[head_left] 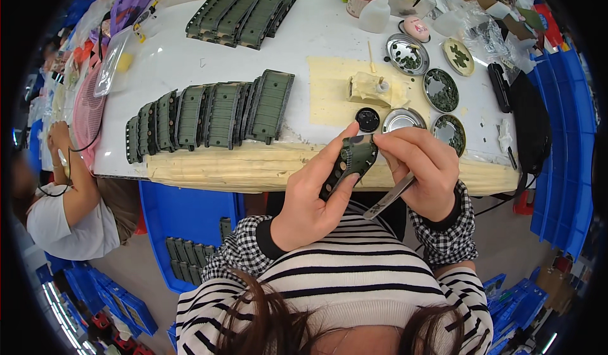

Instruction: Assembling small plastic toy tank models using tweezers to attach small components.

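Observation:
My left hand (309, 196) grips a dark green camouflage model part (359, 157), a long piece with a row of round brown shapes along one side. It is tilted up above the table's front edge. My right hand (425, 172) has metal tweezers (391, 195) tucked in its palm, their tips pointing down toward my body. Its thumb and forefinger meet at the upper right end of the part; any small piece between them is too small to make out. Just beyond the hands are a small pot of black liquid (367, 120) and a shiny metal lid (403, 120).
Round tins of small green pieces (441, 90) stand at the right, near a tape-wrapped block (380, 88). Similar green parts (212, 114) stand in a row at left, with another stack (240, 18) behind. A blue bin (158, 219) sits below; another person (76, 215) is far left.

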A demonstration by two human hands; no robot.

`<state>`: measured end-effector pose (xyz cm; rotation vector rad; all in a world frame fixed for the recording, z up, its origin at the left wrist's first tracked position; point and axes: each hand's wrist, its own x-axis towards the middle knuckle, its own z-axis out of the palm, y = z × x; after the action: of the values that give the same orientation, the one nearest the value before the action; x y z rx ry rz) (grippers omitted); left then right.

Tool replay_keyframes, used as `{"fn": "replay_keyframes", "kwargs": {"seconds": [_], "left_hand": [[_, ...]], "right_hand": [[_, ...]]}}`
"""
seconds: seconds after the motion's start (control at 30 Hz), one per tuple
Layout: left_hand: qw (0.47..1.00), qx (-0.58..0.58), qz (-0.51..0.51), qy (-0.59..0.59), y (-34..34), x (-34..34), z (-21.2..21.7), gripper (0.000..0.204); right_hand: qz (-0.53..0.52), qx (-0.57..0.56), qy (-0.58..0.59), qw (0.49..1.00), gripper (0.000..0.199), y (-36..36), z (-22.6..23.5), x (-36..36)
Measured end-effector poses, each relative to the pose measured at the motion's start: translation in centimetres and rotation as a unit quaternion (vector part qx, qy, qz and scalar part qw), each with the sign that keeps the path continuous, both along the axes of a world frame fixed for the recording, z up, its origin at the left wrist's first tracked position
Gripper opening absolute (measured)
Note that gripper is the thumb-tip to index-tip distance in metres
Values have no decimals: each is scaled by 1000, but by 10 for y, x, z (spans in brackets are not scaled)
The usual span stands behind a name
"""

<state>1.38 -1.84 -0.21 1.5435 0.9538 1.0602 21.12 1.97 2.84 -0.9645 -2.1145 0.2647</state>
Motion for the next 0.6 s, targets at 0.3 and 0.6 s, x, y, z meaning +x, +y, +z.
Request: {"fn": "replay_keyframes", "kwargs": {"seconds": [0.3, 0.6], "left_hand": [[1000, 11, 6, -8, 0, 2, -3, 59], [980, -99, -5, -174, 1, 2, -13, 54]], "right_hand": [[-8, -17, -2, 1000, 39, -6, 3, -3], [-113, -95, 147, 978, 19, -12, 9, 19]]}}
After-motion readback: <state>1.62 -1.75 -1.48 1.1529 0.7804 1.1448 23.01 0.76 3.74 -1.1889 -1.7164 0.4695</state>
